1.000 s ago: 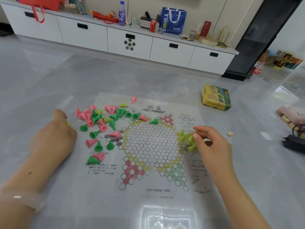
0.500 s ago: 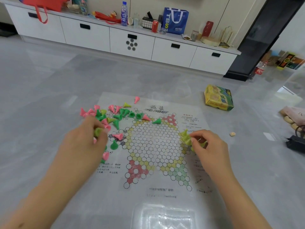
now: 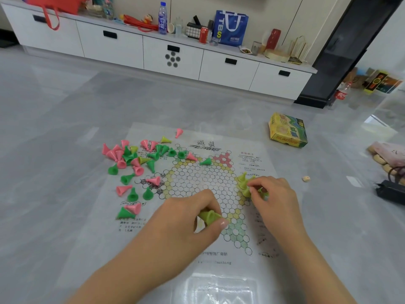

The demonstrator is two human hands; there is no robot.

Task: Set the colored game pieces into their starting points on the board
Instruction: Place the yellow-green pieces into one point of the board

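A printed paper game board [image 3: 197,181] with a star of circles lies flat on the grey floor. Pink and green cone pieces [image 3: 131,163] lie scattered over its left side. Several yellow-green cones [image 3: 243,183] stand at the board's right point. My left hand [image 3: 188,220] hovers over the lower middle of the board and pinches a yellow-green cone [image 3: 209,216] between thumb and fingers. My right hand [image 3: 274,198] is at the right point, its fingers pinching a yellow-green cone [image 3: 262,191] among the standing ones.
A yellow game box [image 3: 287,130] lies beyond the board to the right, with a small die [image 3: 306,178] nearer. A black adapter [image 3: 390,191] and a pink pouch [image 3: 388,154] sit at the far right. A white cabinet [image 3: 171,55] runs along the back.
My left hand picked a yellow-green cone out of the scattered pile and carried it right, over the lower middle of the board. My right hand stayed at the right point.
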